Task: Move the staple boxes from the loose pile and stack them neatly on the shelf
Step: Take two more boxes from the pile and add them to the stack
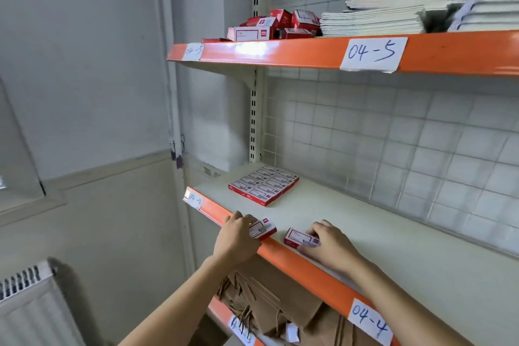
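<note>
Two-handed at the front of the shelf (365,233) marked 04-4 (369,320): held one staple box in each. Curled the left hand (238,236) over the near end of the left staple box (264,229), which lay flat and overhung the orange front edge (280,251) a little. Closed the right hand (328,244) round the near end of the right staple box (297,239), flat on the shelf board just behind that edge. Kept the two boxes near each other but apart, both red-sided with pale printed tops.

Below the arms, on the next level down, glimpsed brown paper bags (266,303) lying jumbled, and off to the lower left a white radiator (28,289) against the wall.

Farther back on the same board, towards its left end, showed a neat block of staple boxes (264,185), laid flat, touching, in two rows side by side; could not tell the exact count. Behind it, backed the bay with a wire grid (393,135) in front of a pale wall.

Overhead, on the upper shelf (280,52) labelled 04-5 (373,53), left the loose pile (280,25) of red staple boxes tumbled at all angles at the left end, with tall stacks of pale notebooks (393,3) just beside it to the right.
</note>
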A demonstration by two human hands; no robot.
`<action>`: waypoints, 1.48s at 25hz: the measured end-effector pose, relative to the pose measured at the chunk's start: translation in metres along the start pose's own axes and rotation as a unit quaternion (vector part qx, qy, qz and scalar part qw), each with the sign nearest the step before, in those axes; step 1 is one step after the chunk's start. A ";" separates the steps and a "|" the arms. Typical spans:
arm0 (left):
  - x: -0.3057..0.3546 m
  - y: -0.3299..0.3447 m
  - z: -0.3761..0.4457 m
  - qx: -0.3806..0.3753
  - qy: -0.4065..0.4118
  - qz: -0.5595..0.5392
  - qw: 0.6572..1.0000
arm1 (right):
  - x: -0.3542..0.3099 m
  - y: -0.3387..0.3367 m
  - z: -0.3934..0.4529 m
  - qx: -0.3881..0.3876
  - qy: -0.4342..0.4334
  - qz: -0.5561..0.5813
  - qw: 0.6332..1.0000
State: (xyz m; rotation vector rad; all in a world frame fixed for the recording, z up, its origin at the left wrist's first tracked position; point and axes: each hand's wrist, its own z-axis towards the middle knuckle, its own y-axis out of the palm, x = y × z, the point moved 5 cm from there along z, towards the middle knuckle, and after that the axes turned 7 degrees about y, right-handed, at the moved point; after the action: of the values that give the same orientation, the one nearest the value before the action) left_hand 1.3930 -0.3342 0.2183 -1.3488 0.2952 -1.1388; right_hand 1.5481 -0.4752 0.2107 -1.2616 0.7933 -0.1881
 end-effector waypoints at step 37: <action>-0.073 0.047 0.319 -0.187 0.186 -0.117 0.957 | -0.022 0.007 0.219 0.105 0.224 0.003 0.969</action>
State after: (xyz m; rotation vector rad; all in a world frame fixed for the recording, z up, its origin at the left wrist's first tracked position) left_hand 1.6178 -0.0921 0.2348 -1.5188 0.6649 -1.5991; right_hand 1.6669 -0.2909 0.2326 -1.0262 1.1322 -0.5525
